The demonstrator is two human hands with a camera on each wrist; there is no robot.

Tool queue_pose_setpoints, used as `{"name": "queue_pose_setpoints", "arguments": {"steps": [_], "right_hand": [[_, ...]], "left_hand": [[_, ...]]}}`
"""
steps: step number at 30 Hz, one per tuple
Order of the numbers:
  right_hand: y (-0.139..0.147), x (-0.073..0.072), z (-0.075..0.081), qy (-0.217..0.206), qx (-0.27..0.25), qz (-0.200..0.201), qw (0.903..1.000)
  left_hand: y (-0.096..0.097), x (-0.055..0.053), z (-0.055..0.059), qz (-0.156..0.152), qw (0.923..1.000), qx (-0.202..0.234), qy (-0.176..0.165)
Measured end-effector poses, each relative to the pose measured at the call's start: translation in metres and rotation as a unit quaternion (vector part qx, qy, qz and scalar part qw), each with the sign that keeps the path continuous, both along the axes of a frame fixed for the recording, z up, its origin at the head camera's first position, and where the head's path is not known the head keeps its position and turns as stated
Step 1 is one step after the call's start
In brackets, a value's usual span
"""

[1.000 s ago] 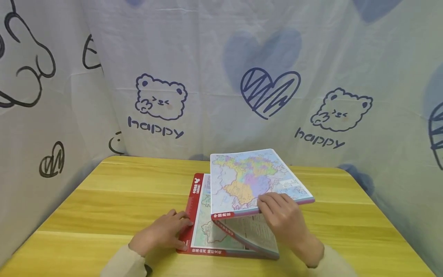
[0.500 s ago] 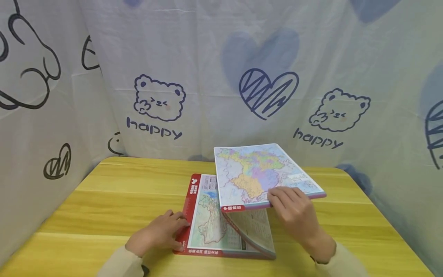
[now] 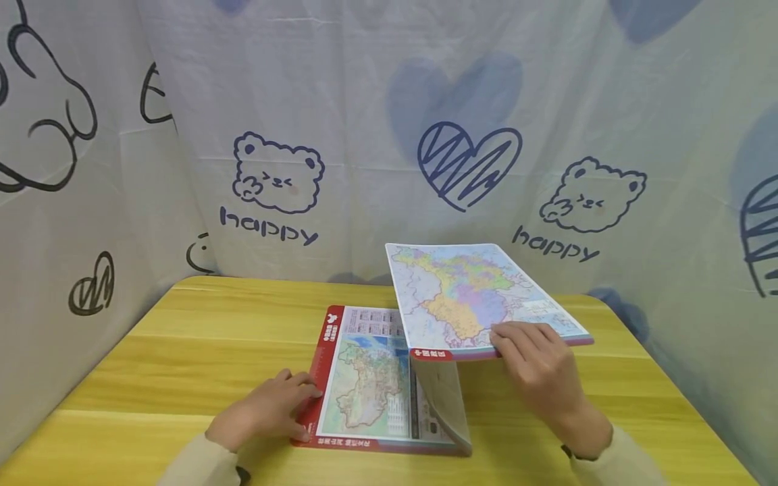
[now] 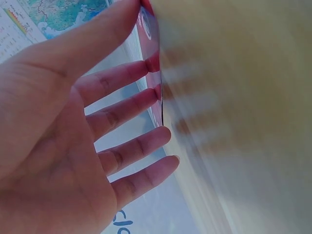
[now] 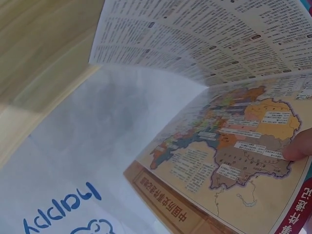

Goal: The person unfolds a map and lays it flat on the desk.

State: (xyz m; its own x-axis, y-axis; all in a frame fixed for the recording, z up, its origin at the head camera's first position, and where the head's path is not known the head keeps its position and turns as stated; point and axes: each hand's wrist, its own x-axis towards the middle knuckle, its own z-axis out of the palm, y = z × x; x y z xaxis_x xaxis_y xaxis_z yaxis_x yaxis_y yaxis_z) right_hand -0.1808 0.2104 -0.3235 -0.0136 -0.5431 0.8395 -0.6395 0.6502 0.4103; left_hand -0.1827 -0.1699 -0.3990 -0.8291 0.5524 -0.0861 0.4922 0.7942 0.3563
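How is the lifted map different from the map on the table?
The lifted map is held up by the right hand; the lower map lies on the table, the left hand touching its red strip. The lifted map has yellow, orange and purple patches; the lower map shows pale green and blue. Both are printed maps.

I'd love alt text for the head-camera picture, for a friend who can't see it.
A person's right hand holds up the colourful upper panel of a folded map while the left hand touches its red edge. The map lies on a yellow wood-grained table, before pale cloth printed with bears and hearts.
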Motion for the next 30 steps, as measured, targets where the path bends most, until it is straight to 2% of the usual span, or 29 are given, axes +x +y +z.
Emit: {"name": "queue_pose_setpoints", "arguments": {"steps": [7, 16, 30], "right_hand": [[0.01, 0.001, 0.001, 0.003, -0.005, -0.01, 0.9999], [0.021, 0.003, 0.001, 0.018, -0.013, -0.016, 0.9996], [0.035, 0.006, 0.005, 0.03, -0.038, -0.018, 0.9987]], "left_hand": [[-0.009, 0.002, -0.002, 0.005, 1.0, 0.004, 0.006], [-0.019, 0.003, -0.006, 0.04, 0.9992, 0.003, -0.006], [-0.032, 0.005, -0.005, 0.051, 0.9985, 0.007, -0.019]]}}
